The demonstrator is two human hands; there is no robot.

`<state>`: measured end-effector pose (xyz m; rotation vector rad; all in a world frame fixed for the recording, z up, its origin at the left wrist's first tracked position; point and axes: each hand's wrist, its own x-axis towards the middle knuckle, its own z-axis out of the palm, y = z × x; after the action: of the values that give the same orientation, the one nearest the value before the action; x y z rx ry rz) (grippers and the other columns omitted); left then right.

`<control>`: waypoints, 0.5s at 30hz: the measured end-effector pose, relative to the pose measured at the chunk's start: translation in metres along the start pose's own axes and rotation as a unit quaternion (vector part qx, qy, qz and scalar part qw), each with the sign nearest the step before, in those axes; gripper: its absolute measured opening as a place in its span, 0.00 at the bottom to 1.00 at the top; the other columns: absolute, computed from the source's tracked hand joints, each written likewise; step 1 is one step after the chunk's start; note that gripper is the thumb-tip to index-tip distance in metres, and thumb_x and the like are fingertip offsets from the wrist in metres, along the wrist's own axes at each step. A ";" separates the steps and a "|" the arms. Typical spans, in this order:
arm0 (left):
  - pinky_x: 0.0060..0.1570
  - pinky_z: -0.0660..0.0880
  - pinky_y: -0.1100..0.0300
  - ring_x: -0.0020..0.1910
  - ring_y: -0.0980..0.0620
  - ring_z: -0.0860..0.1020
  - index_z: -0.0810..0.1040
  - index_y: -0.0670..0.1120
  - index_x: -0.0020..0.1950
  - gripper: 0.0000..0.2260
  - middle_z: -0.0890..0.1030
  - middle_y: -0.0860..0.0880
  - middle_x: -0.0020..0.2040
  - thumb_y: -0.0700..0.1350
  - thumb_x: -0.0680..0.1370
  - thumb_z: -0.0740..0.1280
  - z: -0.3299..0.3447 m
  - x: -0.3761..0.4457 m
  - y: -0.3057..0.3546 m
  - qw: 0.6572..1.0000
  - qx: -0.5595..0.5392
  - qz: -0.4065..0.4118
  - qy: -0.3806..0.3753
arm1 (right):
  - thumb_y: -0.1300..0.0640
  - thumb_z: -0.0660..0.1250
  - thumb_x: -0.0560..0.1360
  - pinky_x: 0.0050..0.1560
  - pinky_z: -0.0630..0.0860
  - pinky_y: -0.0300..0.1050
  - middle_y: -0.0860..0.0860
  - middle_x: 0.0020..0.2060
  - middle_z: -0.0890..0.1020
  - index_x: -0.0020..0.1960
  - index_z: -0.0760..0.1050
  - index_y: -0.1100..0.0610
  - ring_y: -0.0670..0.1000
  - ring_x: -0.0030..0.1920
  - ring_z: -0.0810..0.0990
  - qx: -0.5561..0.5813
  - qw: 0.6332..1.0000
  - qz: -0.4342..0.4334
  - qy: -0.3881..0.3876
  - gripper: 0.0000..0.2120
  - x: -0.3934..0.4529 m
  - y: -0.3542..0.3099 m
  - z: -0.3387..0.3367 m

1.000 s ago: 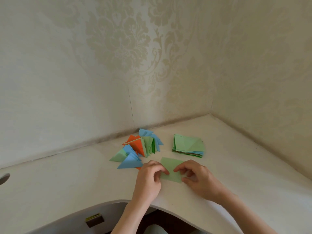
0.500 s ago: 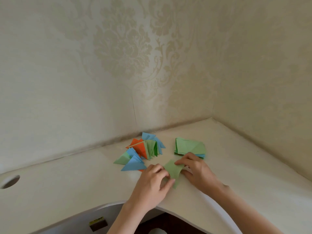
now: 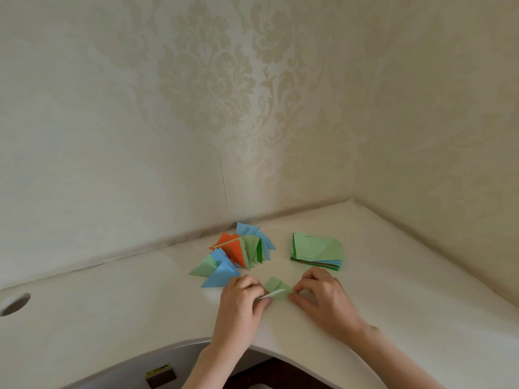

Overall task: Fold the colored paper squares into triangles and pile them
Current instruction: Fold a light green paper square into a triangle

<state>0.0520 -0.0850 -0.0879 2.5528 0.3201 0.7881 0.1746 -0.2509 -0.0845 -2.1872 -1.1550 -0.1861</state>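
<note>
Item: one light green paper square, partly folded, lying on the cream curved-edge surface between both hands, the left hand pinching its left corner, the right hand pinching its right corner. Behind the left hand: loose pile of folded blue, green and orange paper triangles. Behind the right hand: neat stack of unfolded coloured paper squares, green on top, near the corner of the patterned wallpapered wall.

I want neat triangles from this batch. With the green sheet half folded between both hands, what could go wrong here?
The green sheet is pinched at its ends by the left hand and right hand; uneven corners could crease crooked. The left hand sits close to the pile of folded triangles, which looks loose and might scatter if nudged.
</note>
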 end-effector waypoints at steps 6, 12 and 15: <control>0.40 0.72 0.63 0.40 0.58 0.74 0.73 0.51 0.46 0.08 0.74 0.58 0.39 0.46 0.74 0.71 0.002 -0.002 0.004 0.998 -0.045 -0.044 0.028 | 0.43 0.67 0.74 0.48 0.72 0.46 0.40 0.41 0.73 0.43 0.81 0.50 0.44 0.43 0.73 -0.005 0.998 0.063 -0.001 0.11 0.005 -0.008 0.007; 0.37 0.75 0.60 0.38 0.55 0.74 0.75 0.49 0.52 0.15 0.70 0.58 0.38 0.42 0.70 0.76 0.008 0.003 0.018 0.996 -0.020 -0.067 0.058 | 0.35 0.67 0.70 0.49 0.68 0.44 0.43 0.41 0.73 0.41 0.78 0.51 0.47 0.45 0.74 -0.073 0.988 0.135 0.016 0.19 0.009 -0.021 0.016; 0.40 0.72 0.66 0.40 0.57 0.75 0.75 0.49 0.52 0.16 0.71 0.59 0.40 0.39 0.69 0.76 0.010 0.003 0.016 0.995 -0.039 -0.076 0.059 | 0.33 0.67 0.68 0.47 0.66 0.42 0.43 0.41 0.73 0.41 0.77 0.49 0.47 0.45 0.73 -0.085 0.984 0.156 0.019 0.19 0.010 -0.023 0.016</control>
<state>0.0617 -0.1015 -0.0866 2.3818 0.5034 0.8777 0.1598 -0.2253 -0.0814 -2.4703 -0.7853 -0.1945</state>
